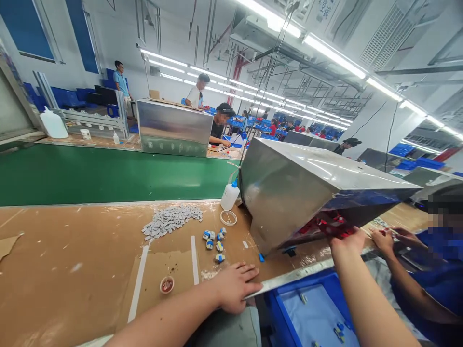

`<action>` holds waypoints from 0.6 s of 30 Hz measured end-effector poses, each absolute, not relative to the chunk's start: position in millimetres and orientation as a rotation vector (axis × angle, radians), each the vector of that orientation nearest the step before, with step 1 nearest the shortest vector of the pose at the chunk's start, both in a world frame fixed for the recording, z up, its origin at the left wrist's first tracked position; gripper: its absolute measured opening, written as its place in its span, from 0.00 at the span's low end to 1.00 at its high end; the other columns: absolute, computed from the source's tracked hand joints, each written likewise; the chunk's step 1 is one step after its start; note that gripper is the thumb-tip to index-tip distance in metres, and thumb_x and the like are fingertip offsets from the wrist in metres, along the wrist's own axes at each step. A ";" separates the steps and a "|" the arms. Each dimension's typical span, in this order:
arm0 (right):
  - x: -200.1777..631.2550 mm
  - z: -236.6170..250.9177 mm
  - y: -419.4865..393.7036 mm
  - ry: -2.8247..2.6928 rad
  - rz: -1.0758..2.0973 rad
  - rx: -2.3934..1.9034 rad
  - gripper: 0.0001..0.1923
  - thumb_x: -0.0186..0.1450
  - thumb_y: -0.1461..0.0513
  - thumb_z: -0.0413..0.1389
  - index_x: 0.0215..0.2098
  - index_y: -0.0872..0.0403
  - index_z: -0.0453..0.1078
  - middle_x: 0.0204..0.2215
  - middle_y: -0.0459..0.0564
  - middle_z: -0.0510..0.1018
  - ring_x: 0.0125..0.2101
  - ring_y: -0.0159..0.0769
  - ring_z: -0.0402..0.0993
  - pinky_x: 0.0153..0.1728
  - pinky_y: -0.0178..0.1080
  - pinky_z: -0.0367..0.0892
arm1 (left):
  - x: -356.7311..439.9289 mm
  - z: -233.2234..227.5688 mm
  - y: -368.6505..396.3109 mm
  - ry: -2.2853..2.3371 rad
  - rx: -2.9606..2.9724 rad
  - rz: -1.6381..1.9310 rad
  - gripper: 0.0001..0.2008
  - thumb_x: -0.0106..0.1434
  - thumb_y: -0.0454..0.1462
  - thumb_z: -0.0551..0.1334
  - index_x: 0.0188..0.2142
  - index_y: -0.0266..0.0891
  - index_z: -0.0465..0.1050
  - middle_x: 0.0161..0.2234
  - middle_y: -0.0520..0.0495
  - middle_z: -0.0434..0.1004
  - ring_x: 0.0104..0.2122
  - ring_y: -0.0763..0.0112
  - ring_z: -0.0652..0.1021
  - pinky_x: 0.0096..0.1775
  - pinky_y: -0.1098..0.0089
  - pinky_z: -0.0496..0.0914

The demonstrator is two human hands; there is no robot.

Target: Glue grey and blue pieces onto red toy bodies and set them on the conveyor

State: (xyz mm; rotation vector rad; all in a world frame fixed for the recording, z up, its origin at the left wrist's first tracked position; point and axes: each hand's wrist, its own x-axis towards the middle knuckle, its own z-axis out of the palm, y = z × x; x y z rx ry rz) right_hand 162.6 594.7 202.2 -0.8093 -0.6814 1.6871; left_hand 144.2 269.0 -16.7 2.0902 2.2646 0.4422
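Head view: left hand (235, 287) lies flat, open, empty on the brown cardboard-covered counter (72, 270); right hand (347, 241) props the tilted stainless-steel box housing (300, 188) from beneath, grip unclear. Support it evenly, clear of the co-worker's hands (383, 239) alongside.

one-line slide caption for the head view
Left hand flat on the bench edge, right hand under a tilted steel housing.

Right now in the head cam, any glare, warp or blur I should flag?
Head view: ceiling strip lights blow out and streak across the tilted steel housing; wide-lens warp bends the bench edge; left hand on the bench and right hand at the housing's open end are sharp; the far workers look soft.
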 end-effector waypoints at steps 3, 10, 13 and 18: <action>202.1 175.4 580.3 -0.588 1.740 -0.843 0.23 0.74 0.70 0.44 0.22 0.52 0.66 0.22 0.44 0.68 0.17 0.27 0.64 0.18 0.33 0.65 | 151.6 -4.9 268.6 2.312 2.315 0.413 0.25 0.74 0.44 0.62 0.67 0.39 0.74 0.68 0.35 0.76 0.67 0.51 0.76 0.63 0.52 0.72; 250.2 122.9 457.9 -0.793 2.151 -0.529 0.06 0.55 0.63 0.57 0.26 0.52 0.63 0.26 0.45 0.71 0.21 0.27 0.65 0.17 0.29 0.68 | 194.9 56.9 216.6 2.162 2.996 0.829 0.15 0.80 0.45 0.58 0.55 0.43 0.81 0.44 0.45 0.86 0.41 0.68 0.81 0.40 0.63 0.72; 221.7 125.9 392.7 -1.020 2.337 -0.286 0.13 0.51 0.60 0.64 0.30 0.52 0.64 0.32 0.44 0.75 0.24 0.24 0.64 0.19 0.26 0.65 | 177.7 80.8 161.6 2.501 2.791 1.190 0.11 0.77 0.41 0.61 0.55 0.46 0.78 0.44 0.48 0.86 0.40 0.69 0.82 0.38 0.64 0.72; 118.9 131.4 292.6 -1.541 2.503 0.115 0.16 0.51 0.58 0.68 0.33 0.50 0.67 0.26 0.39 0.71 0.24 0.26 0.64 0.21 0.29 0.63 | 108.6 103.5 53.6 2.955 1.700 2.134 0.12 0.70 0.28 0.58 0.48 0.43 0.74 0.35 0.53 0.81 0.30 0.74 0.78 0.35 0.72 0.72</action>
